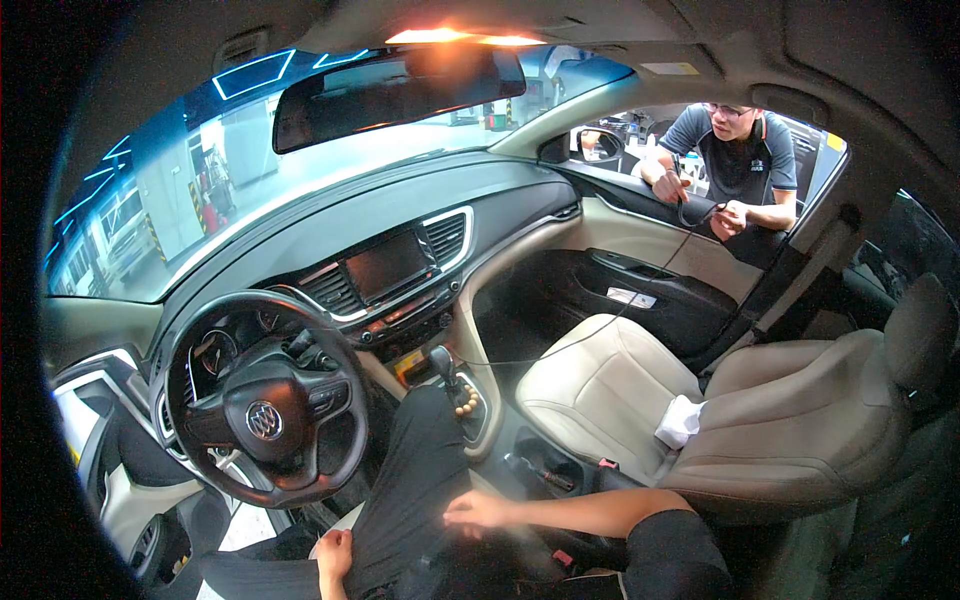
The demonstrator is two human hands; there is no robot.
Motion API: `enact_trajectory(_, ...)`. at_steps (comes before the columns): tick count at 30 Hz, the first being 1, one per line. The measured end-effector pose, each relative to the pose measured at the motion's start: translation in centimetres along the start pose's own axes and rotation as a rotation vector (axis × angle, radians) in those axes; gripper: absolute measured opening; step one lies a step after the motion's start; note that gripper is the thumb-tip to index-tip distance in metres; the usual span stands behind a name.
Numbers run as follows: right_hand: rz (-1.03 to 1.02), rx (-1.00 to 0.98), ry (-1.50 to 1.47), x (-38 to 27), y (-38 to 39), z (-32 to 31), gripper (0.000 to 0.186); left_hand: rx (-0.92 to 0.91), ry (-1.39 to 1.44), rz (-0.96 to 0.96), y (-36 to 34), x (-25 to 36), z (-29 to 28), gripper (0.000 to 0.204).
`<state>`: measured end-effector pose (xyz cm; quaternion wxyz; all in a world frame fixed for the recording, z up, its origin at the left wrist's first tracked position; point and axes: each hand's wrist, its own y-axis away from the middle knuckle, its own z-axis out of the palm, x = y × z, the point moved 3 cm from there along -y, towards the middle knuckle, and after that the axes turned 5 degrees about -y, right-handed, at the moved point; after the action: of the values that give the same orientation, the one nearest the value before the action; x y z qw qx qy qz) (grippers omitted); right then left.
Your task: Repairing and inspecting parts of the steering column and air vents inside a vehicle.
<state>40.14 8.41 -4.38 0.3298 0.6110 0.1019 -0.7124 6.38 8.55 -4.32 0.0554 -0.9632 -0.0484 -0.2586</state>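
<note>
I sit behind a black steering wheel [265,408], my legs in dark trousers. My left hand [335,555] is closed in a loose fist over my lap, with nothing visible in it. Resting by my right thigh, my right hand [478,511] has its fingers loosely bent and holds nothing I can see. Forward of it stands the gear lever [443,365], with a string of pale beads [467,402] beside its base. A thin dark cable [560,348] runs from near the console across the passenger seat to the far window.
A person [745,160] leans at the passenger window, holding the cable in both hands. The beige passenger seat [600,395] bears a crumpled white tissue or cloth [680,421]. A dark screen [390,266] sits in the dashboard. The rear-view mirror [400,98] hangs above, below a lit roof lamp [465,38].
</note>
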Motion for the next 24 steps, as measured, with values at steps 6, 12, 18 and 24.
enact_trajectory(6, 0.015, 0.004, -0.004, 0.6, -0.4, -0.4, 0.031, -0.022, -0.019, -0.024, 0.1, 1.4, -0.8, 0.036)
enact_trajectory(12, 0.061, -0.021, 0.016, 0.3, -0.3, -0.3, 0.032, -0.004, -0.001, -0.031, 0.1, -0.2, 0.0, 0.037)
enact_trajectory(18, 0.074, -0.007, 0.06, 0.3, -0.2, -0.5, 0.033, -0.09, -0.008, -0.075, -0.2, 0.6, -0.3, 0.038)
enact_trajectory(24, 0.14, -0.009, -0.095, -0.1, 0.4, -0.8, 0.029, -0.112, -0.035, -0.101, 0.2, 2.0, -1.5, 0.042)
